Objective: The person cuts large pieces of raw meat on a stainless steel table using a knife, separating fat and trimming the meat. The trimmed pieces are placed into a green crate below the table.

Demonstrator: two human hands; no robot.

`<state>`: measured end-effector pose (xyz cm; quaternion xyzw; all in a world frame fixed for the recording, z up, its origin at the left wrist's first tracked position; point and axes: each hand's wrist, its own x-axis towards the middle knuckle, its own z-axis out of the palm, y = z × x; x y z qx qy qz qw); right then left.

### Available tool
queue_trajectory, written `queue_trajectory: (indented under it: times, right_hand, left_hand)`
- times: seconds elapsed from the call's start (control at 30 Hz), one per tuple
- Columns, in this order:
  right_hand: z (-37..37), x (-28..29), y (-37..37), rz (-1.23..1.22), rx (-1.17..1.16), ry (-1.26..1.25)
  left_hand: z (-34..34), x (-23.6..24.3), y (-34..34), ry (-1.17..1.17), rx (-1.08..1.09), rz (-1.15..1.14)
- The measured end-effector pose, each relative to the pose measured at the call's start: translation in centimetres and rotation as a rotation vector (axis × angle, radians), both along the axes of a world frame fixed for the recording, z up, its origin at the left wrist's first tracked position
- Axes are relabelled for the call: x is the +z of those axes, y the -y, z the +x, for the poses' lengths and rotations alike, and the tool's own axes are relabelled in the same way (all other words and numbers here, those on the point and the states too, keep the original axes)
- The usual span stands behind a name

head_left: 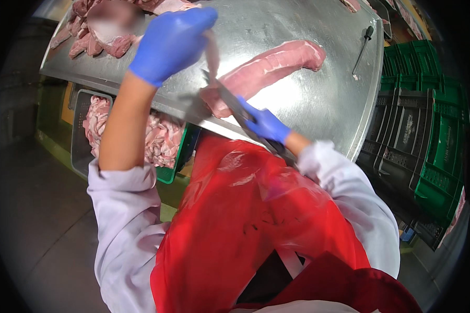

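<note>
Trimmings (pixel 164 140) are held in a green crate (pixel 166 176) below the table (pixel 342 96). A thin strip of meat (pixel 212 55) is held up in the left hand's (pixel 175 44) closed grip; it is best kept taut. The knife (pixel 234 106) is grasped in the right hand (pixel 266 125); its blade should be kept shallow, angled away from the left hand. The long pink loin (pixel 269 70) is laid on the table, its near end beside the blade.

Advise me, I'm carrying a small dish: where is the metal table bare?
The table is bare right of the long meat cut, up to the black-handled rod, and beyond the cut too. Crowded: far left, with meat pieces by the left hand, and the near edge around the knife and right hand.
</note>
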<state>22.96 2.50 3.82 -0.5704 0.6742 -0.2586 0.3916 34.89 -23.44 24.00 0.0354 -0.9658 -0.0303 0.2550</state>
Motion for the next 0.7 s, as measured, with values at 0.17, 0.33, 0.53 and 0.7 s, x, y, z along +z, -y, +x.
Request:
queue_trajectory:
  times: [0.17,0.33,0.53,0.7]
  right_hand:
    - [5.1,-3.0,9.3,0.039,0.189,0.085]
    - [0.5,1.5,2.7,0.102,0.055,0.528]
    - [-14.9,0.7,4.7,0.138,-0.514,0.025]
    - [-11.6,-7.7,3.9,-0.131,-0.443,-0.433]
  left_hand:
    - [8.7,6.6,-3.2,-0.074,0.218,0.065]
    - [26.3,5.9,-4.0,0.094,0.666,0.342]
    - [28.2,-7.6,-5.0,0.535,0.879,0.034]
    - [3.5,-23.3,-11.3,0.527,0.331,0.279]
